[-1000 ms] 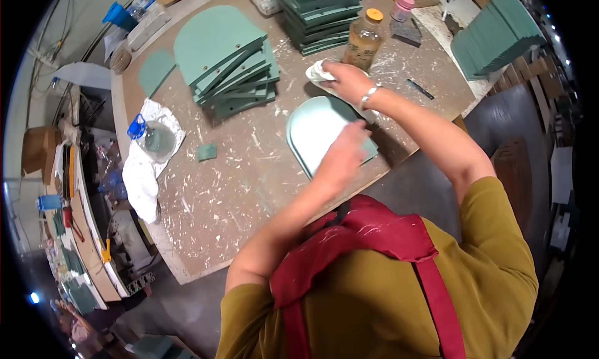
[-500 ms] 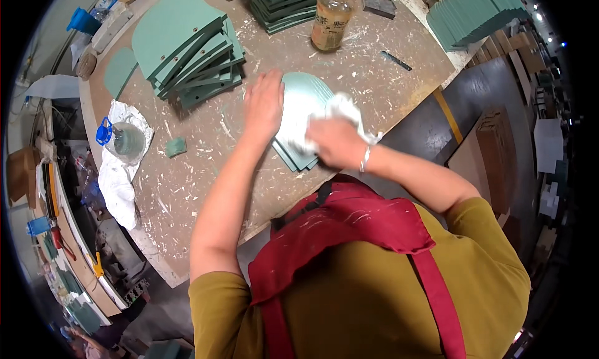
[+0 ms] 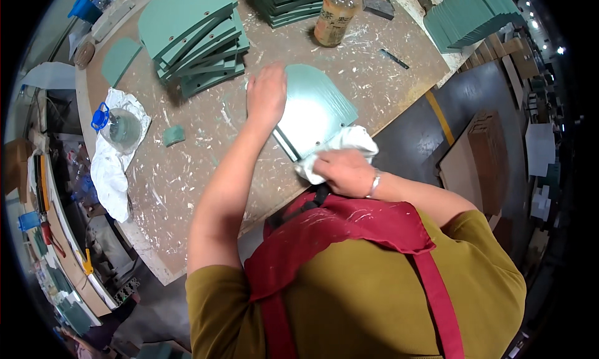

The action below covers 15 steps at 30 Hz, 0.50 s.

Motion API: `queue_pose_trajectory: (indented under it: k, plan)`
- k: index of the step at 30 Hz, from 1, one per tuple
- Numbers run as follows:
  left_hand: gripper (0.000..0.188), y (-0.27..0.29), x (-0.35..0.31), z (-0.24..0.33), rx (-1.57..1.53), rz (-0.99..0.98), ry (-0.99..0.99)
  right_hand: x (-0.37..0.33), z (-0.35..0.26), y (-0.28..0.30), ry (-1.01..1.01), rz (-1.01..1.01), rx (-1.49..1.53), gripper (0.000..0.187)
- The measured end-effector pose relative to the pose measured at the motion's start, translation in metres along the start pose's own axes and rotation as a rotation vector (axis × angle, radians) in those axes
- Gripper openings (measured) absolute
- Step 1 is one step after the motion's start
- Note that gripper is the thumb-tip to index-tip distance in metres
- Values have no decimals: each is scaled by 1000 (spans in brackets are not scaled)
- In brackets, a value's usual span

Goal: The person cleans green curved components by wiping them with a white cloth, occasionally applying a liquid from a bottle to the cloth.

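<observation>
A small stack of pale green, round-ended panels (image 3: pixel 312 109) lies on the worktable, its curved end away from me and its straight edge with small holes near me. My left hand (image 3: pixel 267 97) rests along the stack's left side, fingers stretched out and close together. Bunched under my right hand (image 3: pixel 349 172) is a white cloth (image 3: pixel 359 140), gripped at the panel's near edge. Part of the cloth hangs past that edge, and its underside is hidden by my hand.
Beyond my left hand stands a larger pile of green panels (image 3: pixel 187 16). A bottle (image 3: pixel 337 16) of amber liquid stands behind the stack. Further left are a green pad (image 3: pixel 174 135), a clear jug (image 3: pixel 123 131) and another white cloth (image 3: pixel 112 190). A dark blade-like tool (image 3: pixel 394 59) lies right.
My right hand has drawn the cloth across the top panel toward me, from the middle of its right side to the near edge. My left hand stays on the left side.
</observation>
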<state>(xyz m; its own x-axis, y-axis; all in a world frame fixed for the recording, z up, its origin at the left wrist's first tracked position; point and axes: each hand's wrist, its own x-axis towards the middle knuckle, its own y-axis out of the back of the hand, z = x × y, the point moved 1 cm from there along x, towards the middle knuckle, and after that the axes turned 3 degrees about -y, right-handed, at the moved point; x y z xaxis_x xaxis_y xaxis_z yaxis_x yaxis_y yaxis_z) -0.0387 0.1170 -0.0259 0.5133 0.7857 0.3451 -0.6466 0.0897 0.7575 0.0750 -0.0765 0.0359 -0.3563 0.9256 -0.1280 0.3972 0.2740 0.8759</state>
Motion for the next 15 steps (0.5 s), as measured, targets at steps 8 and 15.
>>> queue_pose_trajectory:
  k: [8,15]
  plan:
    - [36,1,2,-2,-6,-99,35,27,-3,46,-169,310,159,16]
    - [33,0,4,-3,55,-72,-7,-29,27,21,-243,-481,57,22]
